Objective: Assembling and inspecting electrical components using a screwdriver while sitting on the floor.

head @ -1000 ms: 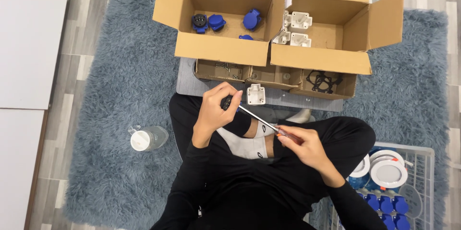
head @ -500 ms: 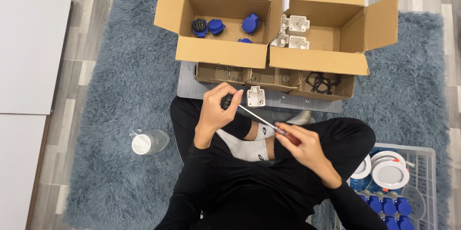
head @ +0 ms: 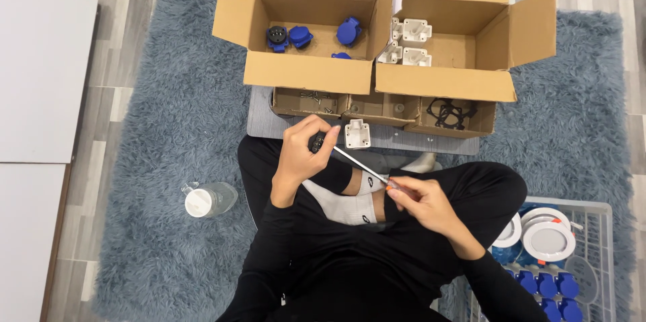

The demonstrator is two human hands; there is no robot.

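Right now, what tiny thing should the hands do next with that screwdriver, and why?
Probably keep turning. The right hand grips the screwdriver by its handle, and its tip reaches the small dark part pinched in the left hand. Whether the screw is tight cannot be seen.

Small dark part [head: 315,141] mostly hidden inside left hand [head: 301,154]; basket [head: 599,209] cut off.

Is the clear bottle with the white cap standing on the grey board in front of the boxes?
No, the clear bottle lies on its side on the blue-grey rug, apart from the grey board.
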